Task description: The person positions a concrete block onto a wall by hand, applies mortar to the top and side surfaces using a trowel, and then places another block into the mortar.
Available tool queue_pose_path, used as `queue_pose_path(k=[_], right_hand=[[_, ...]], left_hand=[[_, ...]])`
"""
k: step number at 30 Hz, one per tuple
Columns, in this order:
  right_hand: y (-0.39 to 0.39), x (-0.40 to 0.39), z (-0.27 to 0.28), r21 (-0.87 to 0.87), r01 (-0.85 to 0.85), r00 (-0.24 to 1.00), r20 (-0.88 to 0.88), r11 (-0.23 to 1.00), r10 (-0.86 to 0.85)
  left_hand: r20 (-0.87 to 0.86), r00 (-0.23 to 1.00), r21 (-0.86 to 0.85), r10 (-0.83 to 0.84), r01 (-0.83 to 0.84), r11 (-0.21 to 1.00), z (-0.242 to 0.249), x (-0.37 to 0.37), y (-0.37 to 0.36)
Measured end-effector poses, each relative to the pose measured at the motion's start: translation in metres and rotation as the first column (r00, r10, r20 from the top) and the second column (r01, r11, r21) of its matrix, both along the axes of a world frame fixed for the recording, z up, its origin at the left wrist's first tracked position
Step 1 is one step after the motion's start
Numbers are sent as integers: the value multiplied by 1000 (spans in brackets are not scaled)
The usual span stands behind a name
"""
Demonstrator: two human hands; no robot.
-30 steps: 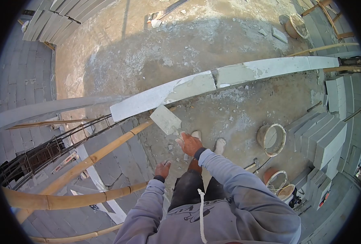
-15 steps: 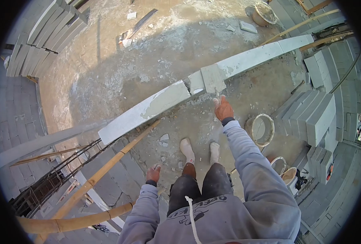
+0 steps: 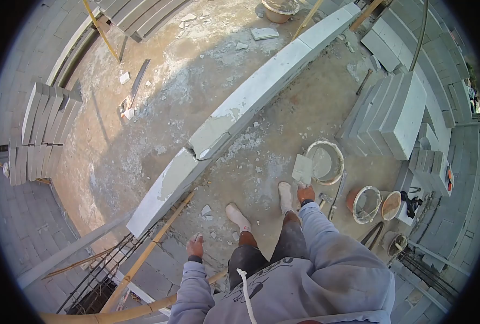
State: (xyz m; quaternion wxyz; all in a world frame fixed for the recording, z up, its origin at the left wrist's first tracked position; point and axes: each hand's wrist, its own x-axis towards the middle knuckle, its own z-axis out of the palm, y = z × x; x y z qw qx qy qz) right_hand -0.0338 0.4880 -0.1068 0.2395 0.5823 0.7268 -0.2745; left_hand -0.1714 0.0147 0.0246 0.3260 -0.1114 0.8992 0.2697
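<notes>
My right hand (image 3: 306, 193) is closed round the handle of a trowel (image 3: 302, 168), whose flat, mortar-coated blade lies beside the left rim of a round mortar bucket (image 3: 340, 171). My left hand (image 3: 195, 245) hangs at the lower left, fingers curled; whether it holds anything is too small to make out. A long low wall of white blocks (image 3: 261, 81) runs diagonally across the floor. Grey mortar (image 3: 171, 181) is smeared over part of its top, and a dark gap shows between two blocks near the middle.
Stacked grey blocks (image 3: 383, 116) stand at the right, with more buckets (image 3: 364, 204) below them. A bamboo pole (image 3: 148, 251) slants at the lower left beside steel rebar (image 3: 97, 278). Block fragments (image 3: 206, 211) lie near my feet. Another bucket (image 3: 279, 9) stands beyond the wall.
My right hand and the trowel have moved from the wall top down to the bucket's side. The view has turned and shifted right. My left hand remains low at the left.
</notes>
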Motion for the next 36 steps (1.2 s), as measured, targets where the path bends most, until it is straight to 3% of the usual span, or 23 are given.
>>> queue_pose_path(k=[1,3,6,7,9,11,14,16,17,19,21,22,24,25,26,29,30,31,32,33,34,35,36], right_hand=[[8,-6,70,-40,80,997,3,996,-80],[32,55,15,3,118,992,50,993,-118],[74,57,63,6,277,953,128,961,-275],[94,68,38,-28,178,977,124,984,-174],[131,106,-41,-94,-29,993,113,995,39],[155,64,66,-126,354,933,-23,927,-359],[182,63,72,54,132,990,-62,990,-129],[199,71,71,-34,194,970,-139,980,-197],[205,84,61,-11,91,959,-269,996,-91],[205,108,41,0,63,909,-412,998,-58],[198,123,40,-13,235,863,-457,972,-215],[189,123,82,66,33,932,-362,997,-7],[161,116,163,101,-80,987,-128,992,93],[150,123,173,90,16,1000,-7,996,-16],[140,139,167,85,16,999,38,996,-20],[107,162,159,143,-65,992,114,987,49],[100,133,194,95,94,994,-70,991,-88],[80,95,254,12,229,945,-241,973,-219],[80,79,262,-39,286,876,-395,957,-278],[79,63,270,-108,327,778,-533,939,-332],[94,52,252,-116,318,678,-666,941,-311],[94,10,301,87,333,553,-825,939,-120],[91,-32,369,-213,399,376,-849,892,-371]], left_hand=[[3,1000,6,-19,19,1000,-3,-2,20],[70,991,-57,-117,122,991,6,-8,72],[33,968,-30,-247,248,968,-7,-1,129],[-4,957,-1,-289,289,957,-14,-1,147],[57,909,-26,-413,415,910,27,-11,209],[96,879,25,-467,466,884,57,-22,258],[46,855,83,-517,513,855,73,-39,297],[-78,829,120,-554,560,820,87,-46,313],[-27,847,106,-531,530,841,111,-49,327],[-107,835,104,-539,549,830,109,-52,322],[-150,850,110,-506,523,845,112,-52,321],[-135,855,96,-501,514,852,108,-51,317],[-15,845,51,-534,534,844,95,-61,308],[90,824,22,-559,560,828,86,-65,300],[188,793,-3,-580,591,807,74,-70,293],[146,498,-45,-855,866,497,47,-88,270],[100,380,-68,-919,925,375,52,-95,264],[-29,565,30,-824,825,565,40,-100,251],[-120,727,158,-675,686,711,19,-103,236],[-175,855,298,-488,519,801,37,-110,235],[-123,840,202,-529,543,815,57,-123,234],[-102,902,323,-420,430,843,58,-134,231],[-64,947,436,-316,311,845,46,-150,225]])
